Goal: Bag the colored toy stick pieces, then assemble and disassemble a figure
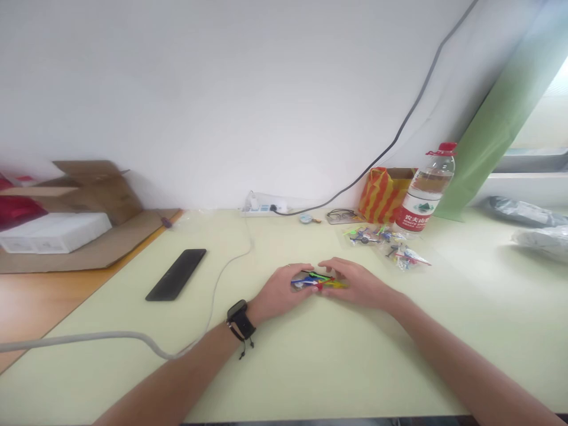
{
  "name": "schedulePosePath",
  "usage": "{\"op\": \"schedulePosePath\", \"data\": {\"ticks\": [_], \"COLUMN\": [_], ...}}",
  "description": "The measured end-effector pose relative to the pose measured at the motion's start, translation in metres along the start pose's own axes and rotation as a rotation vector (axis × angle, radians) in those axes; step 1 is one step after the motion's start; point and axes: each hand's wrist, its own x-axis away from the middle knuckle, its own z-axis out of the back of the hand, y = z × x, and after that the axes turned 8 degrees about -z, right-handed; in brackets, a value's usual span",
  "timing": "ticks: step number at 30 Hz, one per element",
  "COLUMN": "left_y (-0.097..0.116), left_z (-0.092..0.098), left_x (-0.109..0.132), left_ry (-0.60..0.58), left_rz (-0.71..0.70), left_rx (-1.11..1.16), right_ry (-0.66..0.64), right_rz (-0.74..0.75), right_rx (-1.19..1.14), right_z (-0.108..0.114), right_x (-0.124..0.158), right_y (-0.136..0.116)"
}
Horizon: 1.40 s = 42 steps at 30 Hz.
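Observation:
A small heap of thin coloured plastic pieces (pixel 317 279), blue, green, red, yellow and black, lies low over the table between my two hands. My left hand (pixel 280 291) curls round its left side, thumb on the near edge and fingers on the far edge. From the right, my right hand (pixel 355 283) closes round the other side in the same way, index finger bent over the back. Both thumbs nearly meet in front of the heap. Parts of the pieces are hidden by my fingers. A black watch (pixel 239 318) sits on my left wrist.
Clear bags of similar pieces (pixel 377 235) lie behind my right hand, near a water bottle (pixel 425 192) and a striped bag (pixel 384 195). A black phone (pixel 176 275) and a grey cable (pixel 133 336) are left. A power strip (pixel 261 208) stands by the wall.

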Motion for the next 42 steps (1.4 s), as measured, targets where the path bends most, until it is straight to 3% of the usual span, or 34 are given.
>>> {"op": "schedulePosePath", "data": {"ticks": [7, 15, 23, 27, 31, 35, 39, 42], "left_y": [-0.007, 0.002, 0.002, 0.0, 0.013, 0.036, 0.059, 0.075], "left_z": [0.001, 0.002, 0.001, -0.001, -0.006, -0.015, -0.02, -0.017], "left_x": [-0.002, -0.003, -0.002, 0.0, 0.0, -0.008, -0.031, -0.059], "left_ry": [0.02, -0.008, -0.004, 0.011, -0.036, 0.004, 0.029, 0.126], "left_rz": [-0.016, -0.055, -0.094, -0.13, -0.174, -0.244, -0.339, -0.373], "left_rx": [-0.023, -0.006, -0.036, -0.099, -0.245, -0.291, -0.218, -0.19], "right_ry": [-0.047, -0.068, 0.008, 0.172, 0.251, 0.181, 0.186, 0.174], "right_rz": [-0.16, -0.123, -0.103, -0.046, -0.06, -0.071, -0.108, -0.09], "right_rx": [-0.001, -0.151, -0.019, 0.093, 0.149, 0.29, 0.334, 0.349], "right_z": [0.026, 0.01, 0.009, 0.022, 0.032, 0.03, 0.023, 0.019], "right_x": [0.001, -0.005, 0.0, -0.003, -0.024, -0.061, -0.106, -0.132], "right_y": [0.027, 0.024, 0.022, 0.025, 0.04, 0.054, 0.063, 0.065]}}
